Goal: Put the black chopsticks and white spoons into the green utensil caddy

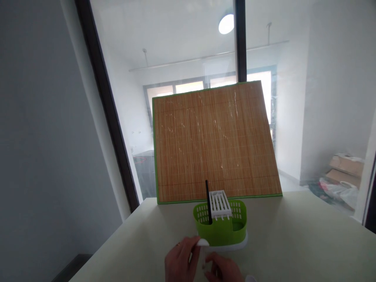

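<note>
My left hand [181, 261] is closed, pinching a white piece with a rounded, spoon-like top [202, 243]; a thin pale stem seems to hang below it. Close by on the right, my right hand [223, 268] has its fingers curled at the lower end of that stem; what lies between them is too small to make out. Just beyond both hands stands a green slotted basket [220, 233] on a white base tray [232, 246]. A white slotted rack with small hooks [219, 204] sits across its rim. Beside the rack, a slim black stick [208, 203] stands upright, leaning slightly, inside the basket.
Everything stands on a pale table [141, 243]. At its far edge a bamboo mat with green edging [211, 145] leans against the glass. A white rounded object [250, 278] is cut off at the bottom edge. Cardboard boxes [346, 166] and plastic bags lie beyond the glass, right.
</note>
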A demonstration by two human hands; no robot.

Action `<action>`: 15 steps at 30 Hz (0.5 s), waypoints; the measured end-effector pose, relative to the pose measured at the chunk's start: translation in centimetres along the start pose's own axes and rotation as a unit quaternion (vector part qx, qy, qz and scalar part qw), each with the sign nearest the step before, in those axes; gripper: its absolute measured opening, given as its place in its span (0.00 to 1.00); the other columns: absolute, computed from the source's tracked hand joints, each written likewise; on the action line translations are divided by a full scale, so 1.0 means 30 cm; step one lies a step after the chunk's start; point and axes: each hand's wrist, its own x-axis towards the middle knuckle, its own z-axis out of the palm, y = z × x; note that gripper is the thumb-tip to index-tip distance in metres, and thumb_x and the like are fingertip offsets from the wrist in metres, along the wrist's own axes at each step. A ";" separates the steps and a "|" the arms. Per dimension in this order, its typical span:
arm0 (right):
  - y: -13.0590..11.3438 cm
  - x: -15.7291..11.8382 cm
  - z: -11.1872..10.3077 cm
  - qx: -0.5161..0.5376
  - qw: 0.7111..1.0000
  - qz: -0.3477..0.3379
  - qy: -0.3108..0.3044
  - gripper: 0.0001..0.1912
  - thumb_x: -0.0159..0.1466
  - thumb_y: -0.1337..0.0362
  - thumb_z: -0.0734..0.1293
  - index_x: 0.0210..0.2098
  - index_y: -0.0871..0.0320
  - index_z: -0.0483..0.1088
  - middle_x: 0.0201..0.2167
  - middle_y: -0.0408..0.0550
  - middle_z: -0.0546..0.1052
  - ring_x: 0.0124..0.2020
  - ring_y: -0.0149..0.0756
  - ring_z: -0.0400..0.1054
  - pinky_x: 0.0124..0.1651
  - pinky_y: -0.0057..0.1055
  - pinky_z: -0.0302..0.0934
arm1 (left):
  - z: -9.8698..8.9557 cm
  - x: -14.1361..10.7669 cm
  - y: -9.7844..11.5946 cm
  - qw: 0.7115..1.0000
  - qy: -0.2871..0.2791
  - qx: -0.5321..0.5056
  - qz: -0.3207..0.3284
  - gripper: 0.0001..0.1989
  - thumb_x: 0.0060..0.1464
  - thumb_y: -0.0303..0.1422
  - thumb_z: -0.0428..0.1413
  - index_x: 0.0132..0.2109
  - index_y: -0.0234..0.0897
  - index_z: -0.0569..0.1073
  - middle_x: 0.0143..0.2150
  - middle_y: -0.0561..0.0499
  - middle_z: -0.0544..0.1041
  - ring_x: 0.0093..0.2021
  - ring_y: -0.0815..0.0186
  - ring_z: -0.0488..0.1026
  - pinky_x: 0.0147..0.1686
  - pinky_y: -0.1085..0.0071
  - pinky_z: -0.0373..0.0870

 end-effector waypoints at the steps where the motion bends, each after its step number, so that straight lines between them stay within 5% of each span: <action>1: 0.002 0.001 -0.002 0.007 1.000 -0.001 0.005 0.16 0.52 0.66 0.64 0.41 0.52 0.67 0.23 0.39 0.75 0.20 0.30 0.66 0.25 0.23 0.55 | -0.023 0.042 -0.005 1.000 0.024 0.008 -0.002 0.08 0.59 0.35 0.49 0.40 0.42 0.73 0.27 0.53 0.76 0.24 0.71 0.72 0.28 0.78 0.68; 5: 0.011 0.005 -0.013 0.022 0.999 -0.009 0.026 0.16 0.56 0.63 0.60 0.44 0.55 0.65 0.23 0.41 0.75 0.19 0.30 0.65 0.23 0.23 0.54 | -0.072 0.241 -0.040 0.992 0.123 0.034 -0.024 0.08 0.57 0.37 0.51 0.39 0.40 0.73 0.27 0.55 0.75 0.23 0.73 0.69 0.27 0.79 0.65; 7: 0.019 0.007 -0.013 0.022 0.999 -0.010 0.027 0.15 0.57 0.62 0.59 0.44 0.56 0.66 0.22 0.42 0.75 0.19 0.31 0.65 0.23 0.24 0.54 | -0.051 0.327 -0.063 0.991 0.123 0.025 -0.042 0.10 0.57 0.38 0.51 0.39 0.39 0.73 0.30 0.54 0.76 0.26 0.73 0.70 0.29 0.78 0.65; 11: 0.046 0.011 0.003 0.010 1.000 -0.006 0.012 0.14 0.58 0.61 0.60 0.43 0.55 0.67 0.23 0.42 0.76 0.20 0.31 0.67 0.23 0.24 0.54 | 0.066 0.410 -0.113 0.995 0.038 -0.001 -0.092 0.14 0.59 0.41 0.47 0.36 0.37 0.73 0.29 0.53 0.76 0.28 0.71 0.70 0.29 0.77 0.63; 15: 0.066 0.019 0.034 -0.034 0.999 0.024 0.016 0.12 0.55 0.64 0.64 0.39 0.50 0.70 0.23 0.40 0.77 0.21 0.32 0.70 0.23 0.23 0.55 | 0.189 0.395 -0.158 0.992 -0.052 0.020 -0.113 0.17 0.60 0.43 0.44 0.37 0.38 0.72 0.29 0.53 0.75 0.29 0.69 0.71 0.29 0.76 0.60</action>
